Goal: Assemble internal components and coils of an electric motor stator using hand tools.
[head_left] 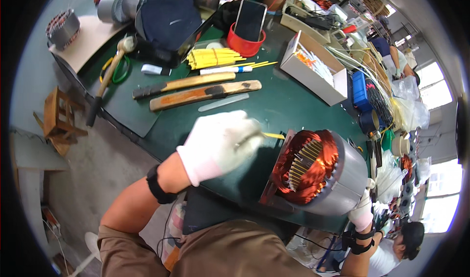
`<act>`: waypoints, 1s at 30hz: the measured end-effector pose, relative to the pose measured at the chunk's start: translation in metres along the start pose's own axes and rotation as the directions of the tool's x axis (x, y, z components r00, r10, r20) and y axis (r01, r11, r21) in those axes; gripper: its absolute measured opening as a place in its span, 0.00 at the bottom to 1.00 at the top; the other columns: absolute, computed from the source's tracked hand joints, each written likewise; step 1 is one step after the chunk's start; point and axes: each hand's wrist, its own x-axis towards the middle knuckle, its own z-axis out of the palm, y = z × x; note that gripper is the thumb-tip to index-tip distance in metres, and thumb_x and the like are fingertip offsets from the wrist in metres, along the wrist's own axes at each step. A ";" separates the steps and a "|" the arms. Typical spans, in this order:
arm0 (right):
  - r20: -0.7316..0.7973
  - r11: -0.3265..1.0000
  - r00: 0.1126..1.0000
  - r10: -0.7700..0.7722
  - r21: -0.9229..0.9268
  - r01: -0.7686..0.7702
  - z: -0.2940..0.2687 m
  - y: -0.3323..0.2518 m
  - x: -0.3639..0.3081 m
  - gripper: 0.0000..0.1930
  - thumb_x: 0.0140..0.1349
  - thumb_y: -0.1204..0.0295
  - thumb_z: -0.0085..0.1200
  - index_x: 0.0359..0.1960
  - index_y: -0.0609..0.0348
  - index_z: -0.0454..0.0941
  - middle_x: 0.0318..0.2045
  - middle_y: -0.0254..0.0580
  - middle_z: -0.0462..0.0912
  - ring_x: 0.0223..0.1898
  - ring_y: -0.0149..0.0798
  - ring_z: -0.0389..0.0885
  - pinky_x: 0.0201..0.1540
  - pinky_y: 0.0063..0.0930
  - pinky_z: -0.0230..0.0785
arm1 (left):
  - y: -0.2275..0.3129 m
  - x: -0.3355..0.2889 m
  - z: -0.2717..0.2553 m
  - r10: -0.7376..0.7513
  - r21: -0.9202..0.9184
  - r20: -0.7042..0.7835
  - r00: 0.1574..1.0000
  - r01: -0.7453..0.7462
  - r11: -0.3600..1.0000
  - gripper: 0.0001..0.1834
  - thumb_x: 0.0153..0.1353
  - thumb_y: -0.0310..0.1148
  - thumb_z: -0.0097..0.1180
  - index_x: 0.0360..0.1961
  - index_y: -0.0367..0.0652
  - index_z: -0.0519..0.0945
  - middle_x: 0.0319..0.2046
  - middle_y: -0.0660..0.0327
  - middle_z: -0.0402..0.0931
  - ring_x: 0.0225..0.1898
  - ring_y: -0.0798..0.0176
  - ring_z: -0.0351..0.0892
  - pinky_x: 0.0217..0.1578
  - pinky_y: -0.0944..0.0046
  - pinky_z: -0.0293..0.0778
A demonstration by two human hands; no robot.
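Note:
My left hand, in a white glove, is raised over the near part of the green table. Its fingers are closed in a pinch, with a thin yellow strip sticking out toward the right. Beyond the strip's tip, a motor stator lies on its side, its grey metal shell turned right. Thick bundles of copper winding bulge from the open end facing me, with yellow strips seated in the slots. My right hand, also gloved, is against the stator's far right side; its fingers are mostly hidden there.
Behind my left hand lie two worn wooden bars, a bundle of yellow strips and a mallet. A red bowl holds a phone. An open cardboard box stands farther right. Other people are at the right.

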 end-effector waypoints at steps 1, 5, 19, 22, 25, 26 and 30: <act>0.004 1.000 1.000 -0.009 0.024 0.009 0.000 0.006 -0.001 0.15 0.63 0.77 0.61 0.51 0.66 0.81 0.45 0.44 0.88 0.46 0.41 0.87 0.51 0.34 0.78 | 0.001 -0.001 0.009 0.010 -0.004 0.004 1.000 -0.010 1.000 0.06 0.63 0.35 0.63 0.34 0.46 0.85 0.29 0.57 0.77 0.33 0.51 0.81 0.34 0.55 0.78; -0.032 0.978 0.984 0.177 0.122 -0.172 -0.003 0.008 -0.001 0.16 0.62 0.75 0.64 0.51 0.65 0.81 0.42 0.42 0.88 0.44 0.43 0.87 0.50 0.33 0.78 | 0.010 -0.001 0.034 -0.039 -0.051 0.017 0.999 0.040 0.998 0.09 0.62 0.39 0.66 0.30 0.47 0.84 0.28 0.60 0.77 0.32 0.52 0.81 0.33 0.55 0.78; -0.233 0.916 0.970 -0.072 -0.400 -0.028 -0.012 0.103 -0.048 0.17 0.62 0.70 0.65 0.51 0.64 0.81 0.41 0.42 0.87 0.43 0.43 0.87 0.47 0.33 0.78 | 0.017 0.026 0.049 -0.078 -0.044 0.317 0.945 0.097 0.994 0.11 0.63 0.34 0.57 0.34 0.38 0.85 0.33 0.48 0.84 0.36 0.46 0.88 0.36 0.50 0.83; -0.154 0.982 0.987 0.037 -0.177 -0.065 -0.008 0.052 -0.023 0.14 0.62 0.71 0.65 0.47 0.65 0.82 0.36 0.41 0.87 0.40 0.44 0.87 0.46 0.34 0.78 | 0.021 0.027 0.054 -0.097 0.003 0.343 0.934 0.103 0.995 0.10 0.63 0.33 0.56 0.35 0.37 0.85 0.34 0.48 0.85 0.37 0.46 0.88 0.37 0.50 0.83; -0.123 0.941 0.990 -0.070 -0.338 0.025 -0.008 0.023 -0.009 0.12 0.59 0.72 0.65 0.43 0.64 0.83 0.32 0.44 0.86 0.34 0.46 0.87 0.41 0.35 0.78 | 0.021 0.023 0.057 -0.078 0.020 0.301 0.950 0.076 0.997 0.11 0.64 0.40 0.60 0.28 0.44 0.83 0.29 0.55 0.81 0.34 0.47 0.84 0.38 0.49 0.78; -0.138 0.944 0.988 -0.069 -0.328 0.020 -0.008 0.015 -0.004 0.12 0.59 0.72 0.65 0.43 0.64 0.83 0.32 0.44 0.86 0.34 0.46 0.87 0.41 0.35 0.78 | 0.021 0.024 0.059 -0.086 0.030 0.281 0.956 0.080 0.996 0.11 0.64 0.39 0.61 0.28 0.44 0.83 0.28 0.54 0.81 0.34 0.46 0.84 0.37 0.48 0.79; -0.171 0.995 0.985 0.028 -0.092 -0.045 -0.001 0.004 0.006 0.10 0.56 0.72 0.65 0.39 0.61 0.84 0.28 0.52 0.84 0.30 0.54 0.85 0.33 0.39 0.75 | 0.029 0.035 0.056 -0.088 0.091 0.315 0.945 0.062 0.994 0.10 0.63 0.37 0.61 0.27 0.43 0.81 0.28 0.49 0.81 0.32 0.41 0.83 0.33 0.46 0.79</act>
